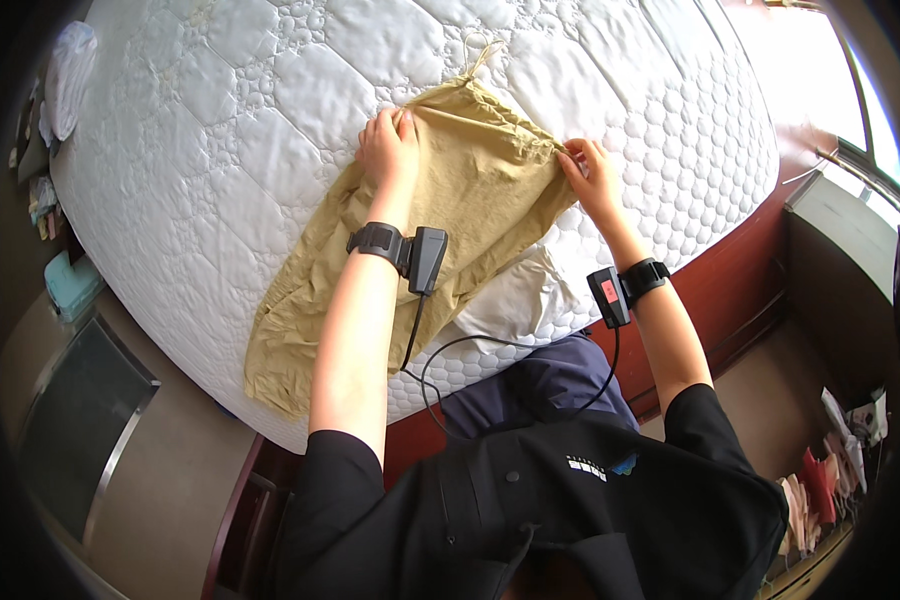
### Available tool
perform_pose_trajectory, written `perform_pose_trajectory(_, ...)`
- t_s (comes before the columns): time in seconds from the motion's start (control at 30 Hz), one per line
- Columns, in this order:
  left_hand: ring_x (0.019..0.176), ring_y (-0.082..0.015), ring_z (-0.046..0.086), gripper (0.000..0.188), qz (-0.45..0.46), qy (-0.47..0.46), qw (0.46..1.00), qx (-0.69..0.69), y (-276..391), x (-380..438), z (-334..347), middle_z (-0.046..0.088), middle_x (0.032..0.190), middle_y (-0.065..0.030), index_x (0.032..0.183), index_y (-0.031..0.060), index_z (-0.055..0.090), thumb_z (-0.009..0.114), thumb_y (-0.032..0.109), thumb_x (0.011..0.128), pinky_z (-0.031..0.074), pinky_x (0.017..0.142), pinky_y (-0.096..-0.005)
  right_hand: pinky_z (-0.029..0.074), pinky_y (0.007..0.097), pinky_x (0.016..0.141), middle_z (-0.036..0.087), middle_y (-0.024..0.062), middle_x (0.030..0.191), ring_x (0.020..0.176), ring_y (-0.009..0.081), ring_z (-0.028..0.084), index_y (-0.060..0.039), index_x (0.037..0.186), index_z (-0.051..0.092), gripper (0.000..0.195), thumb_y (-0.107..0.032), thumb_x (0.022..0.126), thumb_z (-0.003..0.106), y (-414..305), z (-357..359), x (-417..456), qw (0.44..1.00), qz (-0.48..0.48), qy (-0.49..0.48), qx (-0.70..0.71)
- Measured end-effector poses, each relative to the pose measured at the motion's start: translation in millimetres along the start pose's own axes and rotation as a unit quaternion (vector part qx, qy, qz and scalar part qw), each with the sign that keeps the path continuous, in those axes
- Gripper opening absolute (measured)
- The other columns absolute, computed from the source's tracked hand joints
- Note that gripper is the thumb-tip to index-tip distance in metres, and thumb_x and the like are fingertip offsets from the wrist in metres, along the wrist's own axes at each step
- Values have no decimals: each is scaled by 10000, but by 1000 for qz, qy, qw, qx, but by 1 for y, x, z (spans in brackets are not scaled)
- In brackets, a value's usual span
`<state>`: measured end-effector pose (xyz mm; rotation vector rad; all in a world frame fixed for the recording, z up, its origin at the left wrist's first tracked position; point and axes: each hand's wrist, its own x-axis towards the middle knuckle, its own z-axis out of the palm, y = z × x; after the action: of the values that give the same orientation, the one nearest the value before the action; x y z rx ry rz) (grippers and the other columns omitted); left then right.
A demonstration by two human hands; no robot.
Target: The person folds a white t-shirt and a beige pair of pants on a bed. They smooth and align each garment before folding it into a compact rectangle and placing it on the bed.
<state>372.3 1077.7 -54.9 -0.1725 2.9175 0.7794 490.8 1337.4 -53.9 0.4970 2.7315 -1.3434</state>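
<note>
Khaki trousers (465, 180) with a drawstring waist lie on a white quilted mattress (217, 120), the waist end away from me and a gathered cuff toward the lower left. My left hand (391, 146) pinches the left corner of the waist. At the waist's right corner, my right hand (586, 169) grips the fabric between thumb and fingers. The drawstring (482, 56) forms loops above the waistband. A pale cloth (521, 296) lies partly under the trousers near the mattress edge. Each wrist bears a strapped black device with a cable.
The red-brown bed frame (742, 292) runs along the near side. A grey-topped cabinet (847, 232) stands at the right by the window. At the left are a light-blue case (71, 285), a plastic-wrapped bundle (73, 79) and a dark panel (82, 420). Black cables cross the mattress edge.
</note>
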Motion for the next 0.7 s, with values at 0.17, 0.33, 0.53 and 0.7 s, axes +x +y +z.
perform_pose_trajectory(0.17, 988, -260, 513, 240, 29, 59, 998, 25, -21, -29, -20, 585, 992, -51, 962, 128, 569, 575, 323, 823, 358, 839, -438, 380, 373, 833, 573, 84, 974, 951, 254, 532, -76, 1045, 549, 359, -315, 791, 632, -27, 5, -3, 991, -26, 39, -127)
perform_pose_trajectory(0.33, 942, -224, 540, 171, -8, 37, 999, -15, -70, -60, -47, 595, 940, -23, 966, 138, 571, 565, 255, 841, 346, 844, -423, 349, 383, 875, 562, 81, 1038, 1017, 261, 499, -94, 1095, 527, 372, -299, 800, 624, -55, 29, 20, 990, -59, 64, -111)
perform_pose_trajectory(0.53, 871, -222, 573, 119, -45, -70, 991, 103, -117, -79, -76, 633, 884, -18, 902, 132, 582, 605, 202, 809, 332, 805, -400, 310, 405, 951, 428, 83, 1292, 1179, 265, 398, -185, 1280, 418, 525, -242, 798, 617, -95, 65, 57, 979, -162, 51, -112)
perform_pose_trajectory(0.7, 843, -221, 564, 80, -38, 11, 999, 38, -114, -66, -87, 622, 854, -29, 840, 116, 578, 606, 180, 803, 335, 779, -373, 127, 486, 1080, 234, 63, 1447, 1342, 270, 191, -318, 1364, 311, 596, -210, 834, 560, -124, 98, 54, 914, -313, -62, -249)
